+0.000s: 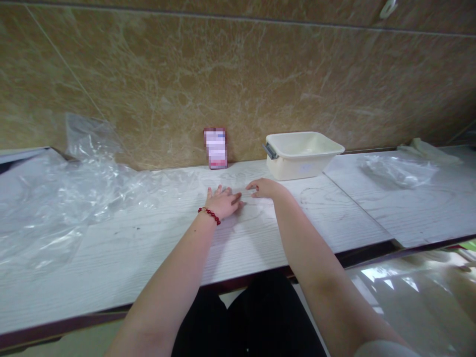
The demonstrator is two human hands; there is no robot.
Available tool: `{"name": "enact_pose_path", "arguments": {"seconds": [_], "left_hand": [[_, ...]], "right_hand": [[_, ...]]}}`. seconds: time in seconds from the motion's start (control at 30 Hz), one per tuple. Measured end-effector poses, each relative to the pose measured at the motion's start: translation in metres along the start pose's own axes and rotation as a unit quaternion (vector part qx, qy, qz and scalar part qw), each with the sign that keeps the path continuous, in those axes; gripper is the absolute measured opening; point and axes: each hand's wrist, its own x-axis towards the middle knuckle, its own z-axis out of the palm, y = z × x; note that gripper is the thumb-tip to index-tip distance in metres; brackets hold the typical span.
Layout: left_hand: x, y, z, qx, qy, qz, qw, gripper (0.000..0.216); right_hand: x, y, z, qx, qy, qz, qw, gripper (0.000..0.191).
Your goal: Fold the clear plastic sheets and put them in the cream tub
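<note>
My left hand (223,202), with a red bead bracelet (210,214) at its wrist, is spread over the white wood-grain tabletop (256,238). Its fingers are apart and nothing shows in them. Just to its right, my right hand (263,188) hovers low over the same surface, fingers bent toward the left hand with a gap between thumb and forefinger. I see no object in it; a faint see-through sheen lies between the hands, too unclear to name. Behind the hands, a phone-like item with a blurred front (216,148) leans upright against the wall.
A cream plastic bin (293,167) with a grey side clip stands behind my right hand. Crumpled clear plastic (100,183) spreads across the left side. More clear plastic (399,171) and a pale cloth-like piece (431,151) lie at right. A brown marbled wall (238,74) borders the back.
</note>
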Motion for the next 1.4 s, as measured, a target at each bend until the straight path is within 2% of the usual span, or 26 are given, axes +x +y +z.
{"name": "enact_pose_path", "arguments": {"seconds": [0.13, 0.23, 0.43, 0.53, 0.63, 0.73, 0.83, 0.93, 1.07, 1.13, 1.27, 1.4], "left_hand": [[-0.001, -0.001, -0.001, -0.017, 0.005, -0.005, 1.000, 0.050], [-0.001, -0.001, -0.004, -0.027, 0.030, -0.002, 0.999, 0.048], [-0.007, -0.007, -0.021, -0.032, 0.171, -0.050, 0.984, 0.035], [-0.018, -0.013, -0.041, -0.069, 0.209, -0.044, 0.975, 0.034], [-0.039, -0.018, -0.061, -0.090, 0.202, -0.006, 0.975, 0.029], [-0.068, -0.022, -0.068, -0.091, 0.152, 0.061, 0.982, 0.027], [-0.095, -0.024, -0.055, -0.098, 0.086, 0.124, 0.984, 0.025], [-0.113, -0.027, -0.032, -0.120, 0.051, 0.146, 0.981, 0.025], [-0.120, -0.030, -0.006, -0.129, 0.064, 0.138, 0.980, 0.030], [-0.120, -0.029, 0.001, -0.122, 0.074, 0.133, 0.981, 0.026], [-0.118, -0.024, 0.008, -0.099, 0.104, 0.117, 0.983, 0.019], [-0.117, -0.019, 0.005, -0.119, 0.125, 0.112, 0.979, 0.020]], "right_hand": [[-0.002, 0.001, -0.002, 0.004, -0.011, -0.003, 1.000, 0.041], [0.000, 0.004, 0.000, 0.011, -0.009, -0.006, 1.000, 0.042], [0.002, 0.009, -0.001, 0.018, 0.019, -0.009, 1.000, 0.045], [0.000, 0.011, -0.003, 0.030, 0.045, -0.003, 0.999, 0.044], [-0.002, 0.010, -0.004, 0.033, 0.052, 0.000, 0.998, 0.039], [-0.003, 0.007, -0.006, 0.022, 0.057, 0.004, 0.998, 0.037], [-0.002, 0.003, -0.007, 0.010, 0.061, 0.000, 0.998, 0.032], [-0.002, -0.001, -0.008, 0.002, 0.066, -0.018, 0.998, 0.027], [-0.009, -0.003, -0.010, 0.017, 0.064, -0.024, 0.997, 0.027], [-0.018, -0.001, -0.010, 0.033, 0.058, -0.024, 0.997, 0.026], [-0.049, 0.002, -0.005, 0.056, 0.070, -0.049, 0.995, 0.025], [-0.084, 0.003, 0.011, 0.089, 0.101, -0.138, 0.981, 0.036]]}}
